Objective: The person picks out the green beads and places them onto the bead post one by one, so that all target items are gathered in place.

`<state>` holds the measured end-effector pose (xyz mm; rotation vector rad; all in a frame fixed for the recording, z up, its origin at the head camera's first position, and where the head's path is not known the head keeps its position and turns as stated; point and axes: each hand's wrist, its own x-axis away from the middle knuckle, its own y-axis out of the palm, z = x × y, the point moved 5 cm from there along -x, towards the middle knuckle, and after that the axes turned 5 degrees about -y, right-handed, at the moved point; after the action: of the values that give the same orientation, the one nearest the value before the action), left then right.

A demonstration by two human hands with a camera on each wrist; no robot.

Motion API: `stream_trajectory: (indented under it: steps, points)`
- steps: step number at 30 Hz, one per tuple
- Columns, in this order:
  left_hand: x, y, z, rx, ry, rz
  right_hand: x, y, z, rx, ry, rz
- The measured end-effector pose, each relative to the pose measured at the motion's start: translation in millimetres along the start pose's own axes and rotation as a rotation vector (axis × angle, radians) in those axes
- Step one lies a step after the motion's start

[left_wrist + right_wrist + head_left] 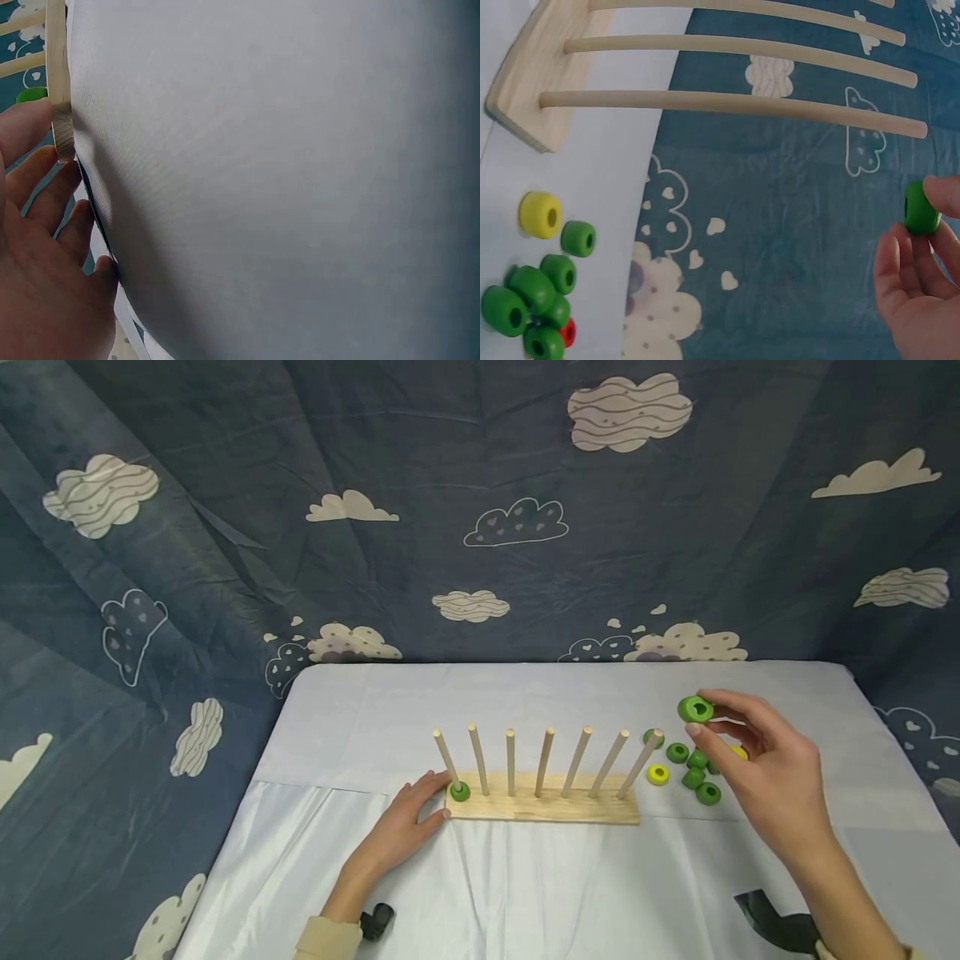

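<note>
In the head view, a pale wooden peg stand (517, 808) has several upright pegs. A green bead (460, 792) sits at the foot of its leftmost peg. My left hand (401, 828) holds the stand's left end, thumb at the front and fingers farther back; the left wrist view shows the fingertips against the end of the base (64, 135). My right hand (780, 768) pinches another green bead (695, 709) between thumb and fingers, its hole turned toward the head camera. That held bead (921, 208) is raised beyond the peg tops in the right wrist view.
Loose green beads (707, 793) and a yellow bead (657, 774) lie right of the stand. Another yellow one is partly behind my right hand. A red bead (568, 332) shows among them. White cloth (540, 893) covers the table, with a dark cloud-patterned curtain (420, 460) behind.
</note>
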<state>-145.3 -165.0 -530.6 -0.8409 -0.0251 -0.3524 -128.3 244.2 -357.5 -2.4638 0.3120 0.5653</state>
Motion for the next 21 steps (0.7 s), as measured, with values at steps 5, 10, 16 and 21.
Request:
stream_trajectory:
  steps: [5, 10, 16, 21]
  points:
    - [0.1, -0.3, 0.6, 0.005, 0.005, -0.002, -7, 1, -11, -0.027, -0.048, -0.024]
    - [-0.1, 0.1, 1.4, 0.015, 0.015, -0.005, -15, 0, -22, -0.052, -0.078, -0.029]
    - [0.4, 0.7, 0.6, 0.006, 0.000, -0.008, -23, 4, -32, -0.056, -0.094, -0.055]
    - [0.9, -1.1, 2.5, 0.006, 0.006, 0.002, -28, 8, -40, -0.070, -0.129, -0.086]
